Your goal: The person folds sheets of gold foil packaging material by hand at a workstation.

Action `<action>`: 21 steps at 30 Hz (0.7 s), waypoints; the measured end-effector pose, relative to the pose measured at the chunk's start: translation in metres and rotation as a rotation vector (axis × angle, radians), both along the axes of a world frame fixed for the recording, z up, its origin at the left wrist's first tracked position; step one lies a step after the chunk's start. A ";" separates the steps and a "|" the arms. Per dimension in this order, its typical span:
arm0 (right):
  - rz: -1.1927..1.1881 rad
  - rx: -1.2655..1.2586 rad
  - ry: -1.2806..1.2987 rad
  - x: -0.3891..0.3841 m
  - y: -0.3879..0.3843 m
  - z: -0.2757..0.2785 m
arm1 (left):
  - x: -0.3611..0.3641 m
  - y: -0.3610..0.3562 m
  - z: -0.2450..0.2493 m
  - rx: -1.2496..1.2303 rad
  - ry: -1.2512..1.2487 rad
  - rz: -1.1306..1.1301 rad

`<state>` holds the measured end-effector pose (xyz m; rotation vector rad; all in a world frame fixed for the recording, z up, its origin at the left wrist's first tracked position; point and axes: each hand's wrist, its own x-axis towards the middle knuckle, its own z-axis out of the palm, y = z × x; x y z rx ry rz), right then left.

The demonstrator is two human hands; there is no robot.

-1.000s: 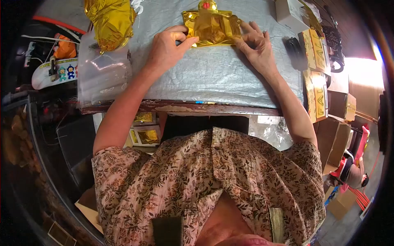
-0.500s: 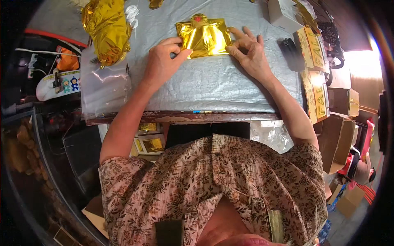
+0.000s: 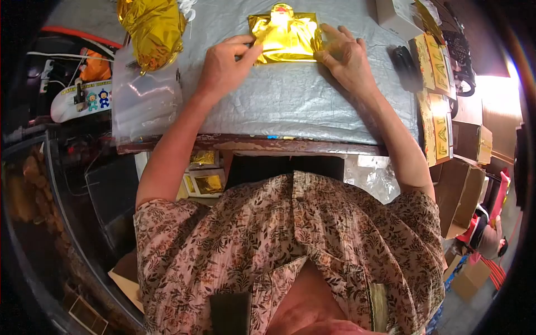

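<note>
A shiny gold foil piece (image 3: 290,42), roughly square, lies on the grey-covered table (image 3: 268,114), with a round tab with a red mark at its top. My left hand (image 3: 228,66) pinches its left edge between thumb and fingers. At the right edge, my right hand (image 3: 350,62) has its thumb and index finger on the foil near the lower corner, its other fingers raised. The foil looks creased and reflects brightly.
Crumpled gold foil (image 3: 152,36) and clear plastic (image 3: 145,100) lie left. White string (image 3: 187,8) is beside them. On the right are a white box (image 3: 397,17), a black object (image 3: 406,64) and gold-lettered packs (image 3: 438,125). Cardboard boxes (image 3: 460,190) and another person (image 3: 491,237) appear beyond.
The whole view has shifted, so the table, foil and hands appear slightly higher. Both hands remain at the foil's side edges.
</note>
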<state>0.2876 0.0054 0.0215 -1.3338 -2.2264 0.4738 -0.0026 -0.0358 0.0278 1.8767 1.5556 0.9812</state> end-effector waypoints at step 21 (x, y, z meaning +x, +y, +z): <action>0.009 -0.007 -0.006 0.001 -0.001 0.002 | 0.005 -0.003 -0.017 0.221 0.008 0.063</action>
